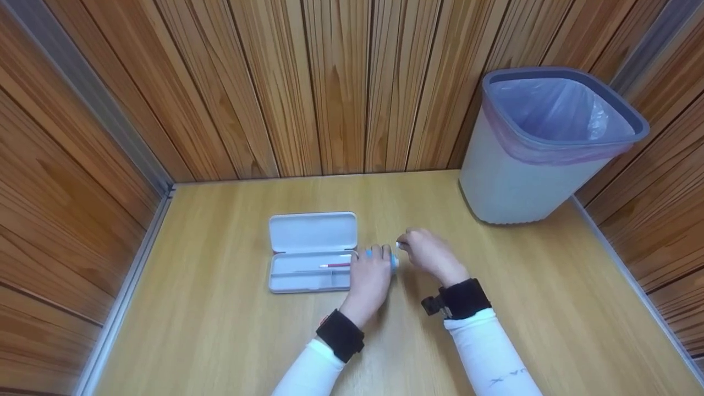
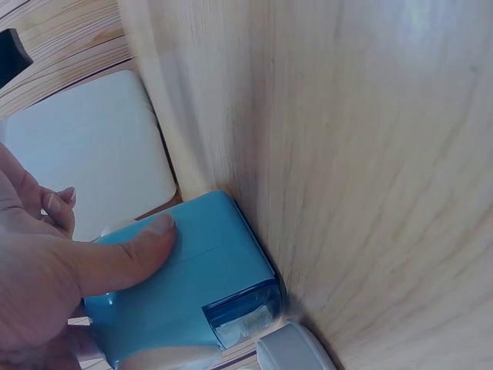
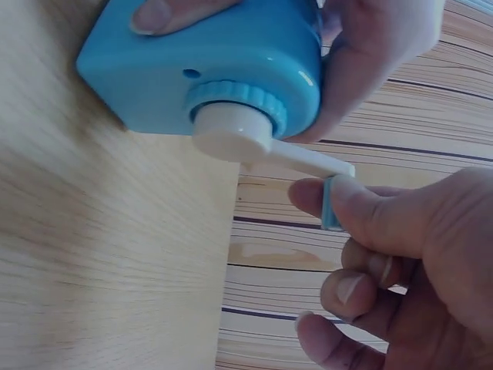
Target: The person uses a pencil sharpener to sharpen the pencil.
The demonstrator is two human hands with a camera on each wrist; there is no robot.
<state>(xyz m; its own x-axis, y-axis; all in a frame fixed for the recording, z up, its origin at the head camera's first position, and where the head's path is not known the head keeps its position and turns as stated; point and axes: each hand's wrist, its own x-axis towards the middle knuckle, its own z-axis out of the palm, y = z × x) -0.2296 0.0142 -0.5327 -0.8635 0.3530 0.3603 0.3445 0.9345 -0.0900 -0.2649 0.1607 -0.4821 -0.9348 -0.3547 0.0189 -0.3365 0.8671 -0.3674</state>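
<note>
A blue crank pencil sharpener [image 2: 177, 270] stands on the table just right of the open pencil case [image 1: 312, 232]. My left hand [image 1: 369, 280] holds its body from above, thumb on one side. My right hand [image 1: 432, 256] pinches the small blue knob [image 3: 331, 206] at the end of the white crank arm [image 3: 308, 159]. A thin red pencil [image 1: 336, 265] reaches left from beneath the left hand, over the case's lower half. That hand hides its other end, so whether it sits in the sharpener I cannot tell.
A pale waste bin [image 1: 528, 181] with a purple liner stands at the back right. Wood-panelled walls [image 1: 335, 88] rise behind and on both sides of the table [image 1: 209, 330].
</note>
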